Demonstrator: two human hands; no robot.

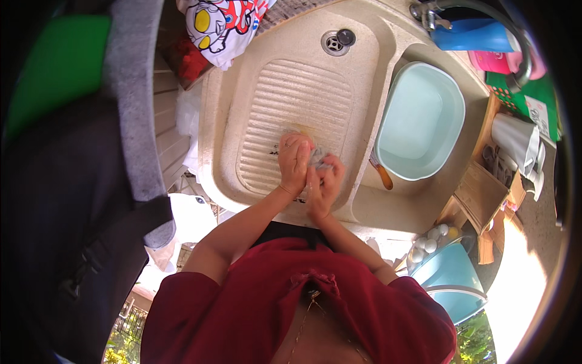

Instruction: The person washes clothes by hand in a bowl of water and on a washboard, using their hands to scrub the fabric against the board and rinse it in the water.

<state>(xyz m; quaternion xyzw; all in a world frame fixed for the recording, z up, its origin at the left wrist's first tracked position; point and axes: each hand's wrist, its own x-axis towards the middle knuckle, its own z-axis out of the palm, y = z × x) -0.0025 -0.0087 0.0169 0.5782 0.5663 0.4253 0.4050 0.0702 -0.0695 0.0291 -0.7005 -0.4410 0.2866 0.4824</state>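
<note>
Together, left hand (295, 162) and right hand (325, 185) — fists clenched on small grey cloth (317, 157) — over ribbed washboard sink (285, 103).

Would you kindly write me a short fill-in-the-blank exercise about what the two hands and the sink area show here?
1. Both hands, left hand and right hand, clutch a small grey ____ between them.
2. The hands work over the ____ washboard moulded into the stone sink.
3. The light blue basin sits to the ____ of the hands.
4. The person wears a ____ top.

Missing words: cloth; ribbed; right; red
</note>
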